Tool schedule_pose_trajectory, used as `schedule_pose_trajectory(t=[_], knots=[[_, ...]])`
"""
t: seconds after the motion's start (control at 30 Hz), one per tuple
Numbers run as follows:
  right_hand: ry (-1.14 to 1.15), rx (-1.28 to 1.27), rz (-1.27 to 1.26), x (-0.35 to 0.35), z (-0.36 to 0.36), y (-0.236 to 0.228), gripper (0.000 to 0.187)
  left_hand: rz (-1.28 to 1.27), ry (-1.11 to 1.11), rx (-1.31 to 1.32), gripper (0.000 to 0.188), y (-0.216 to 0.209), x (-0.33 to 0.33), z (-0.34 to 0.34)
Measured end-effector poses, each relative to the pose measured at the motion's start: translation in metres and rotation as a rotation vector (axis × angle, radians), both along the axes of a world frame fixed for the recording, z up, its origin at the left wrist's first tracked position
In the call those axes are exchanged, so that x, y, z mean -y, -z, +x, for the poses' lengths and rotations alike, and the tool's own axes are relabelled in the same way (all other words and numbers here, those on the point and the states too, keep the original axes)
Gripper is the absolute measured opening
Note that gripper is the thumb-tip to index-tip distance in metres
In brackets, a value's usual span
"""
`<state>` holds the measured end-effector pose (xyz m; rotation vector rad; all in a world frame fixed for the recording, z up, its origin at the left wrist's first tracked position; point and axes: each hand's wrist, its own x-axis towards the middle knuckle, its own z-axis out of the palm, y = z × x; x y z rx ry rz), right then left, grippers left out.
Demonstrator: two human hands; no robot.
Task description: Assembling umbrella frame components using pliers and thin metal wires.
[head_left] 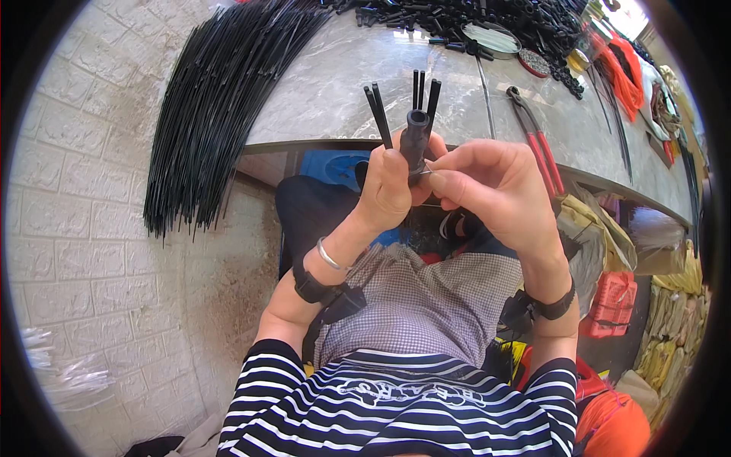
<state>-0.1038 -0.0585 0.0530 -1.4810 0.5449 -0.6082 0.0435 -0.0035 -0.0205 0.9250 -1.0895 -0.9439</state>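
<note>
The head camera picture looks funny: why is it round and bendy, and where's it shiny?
Head view: the fisheye lens blackens the corners and bows the front edge of the grey marbled tabletop; head view again: pale glare lies on the tabletop just below the heaped small black pieces.

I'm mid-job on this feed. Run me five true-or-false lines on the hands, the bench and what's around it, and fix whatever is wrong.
1. The right hand grips the red-handled tool. False: that tool lies on the bench; the right hand's fingertips are at the black tubular part.
2. The left hand holds the black tubular part. True.
3. The bundle of long black rods reaches past the bench edge. True.
4. The red crate stands on the bench. False: it is off the bench, to the person's right.
5. A silver bangle is on the left arm. True.
</note>
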Motion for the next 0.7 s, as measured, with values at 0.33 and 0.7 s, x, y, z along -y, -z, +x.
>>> schedule_pose_trajectory(t=[0.33, 0.7], knots=[[0.223, -0.045, -1.440, 0.010, 0.002, 0.012, 0.019, 0.116, 0.079, -0.208, 0.079, -0.002, 0.007, -0.006], [0.594, -0.678, -1.016, 0.080, -0.073, 0.063, 0.037, 0.061, 0.291, -0.311, 0.066, 0.002, 0.021, 0.010]])
